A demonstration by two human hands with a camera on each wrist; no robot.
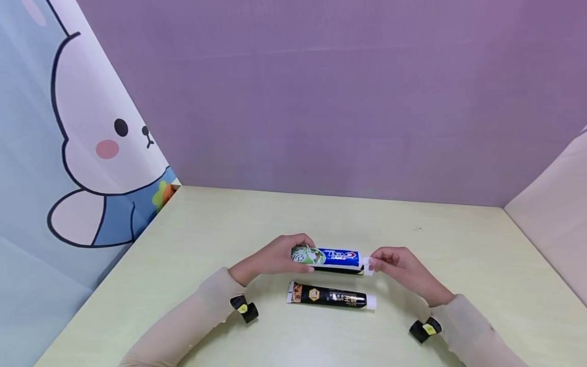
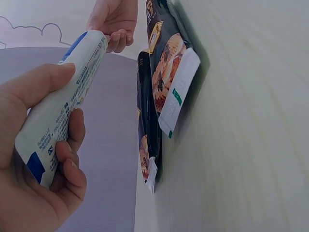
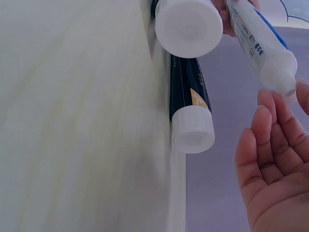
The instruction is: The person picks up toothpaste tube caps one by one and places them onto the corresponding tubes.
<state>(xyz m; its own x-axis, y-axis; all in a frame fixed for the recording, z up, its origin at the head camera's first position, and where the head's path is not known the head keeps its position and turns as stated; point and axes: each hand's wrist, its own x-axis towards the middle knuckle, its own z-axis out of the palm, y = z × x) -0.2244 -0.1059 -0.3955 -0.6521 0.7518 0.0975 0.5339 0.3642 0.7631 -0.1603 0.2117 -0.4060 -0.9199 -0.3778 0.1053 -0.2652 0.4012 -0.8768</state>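
My left hand [image 1: 276,256] grips a toothpaste tube [image 1: 339,257], blue and green on top, raised above the table. In the left wrist view its white, printed underside shows, with the thumb on one side and curled fingers on the other. At the tube's right end, my right hand [image 1: 405,266] pinches the small whitish cap [image 3: 287,89] between thumb and fingertips. A black toothpaste tube [image 1: 325,296] with a white cap lies on the table nearer to me. Another black toothpaste tube [image 3: 186,84] lies beyond it, mostly covered by the held tube in the head view.
The pale wooden table [image 1: 229,214] carries both black tubes, their caps toward the right. A purple wall [image 1: 321,102] stands along the back edge. On the left hangs a cloth with a cartoon rabbit [image 1: 101,112]; a pale panel [image 1: 555,204] stands at the right.
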